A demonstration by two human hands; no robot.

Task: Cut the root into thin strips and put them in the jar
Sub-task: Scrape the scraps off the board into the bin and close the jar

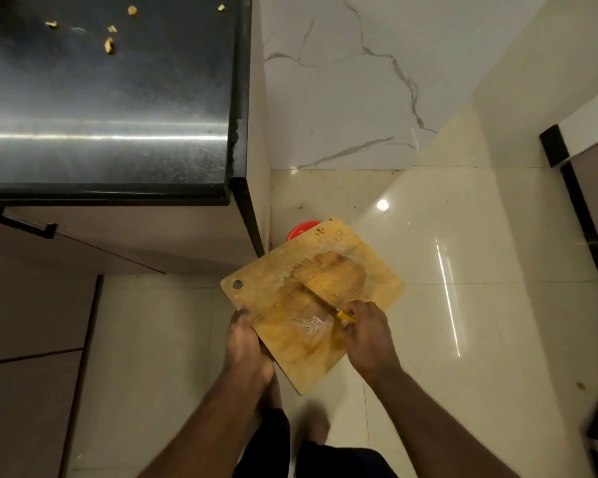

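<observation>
cutting board (283,339): worn, stained wood | countertop (118,98): glossy dark stone | floor (463,236): glossy tile

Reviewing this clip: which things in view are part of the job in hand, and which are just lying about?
In use:
- cutting board, held over the floor by the left hand
- yellow-handled knife, in the right hand
- red container under the board's far edge

Lying about:
- root scraps on the counter
- drawer handle

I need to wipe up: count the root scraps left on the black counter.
5 root scraps, all on the counter's far end. More may lie beyond the frame's top edge.
</observation>
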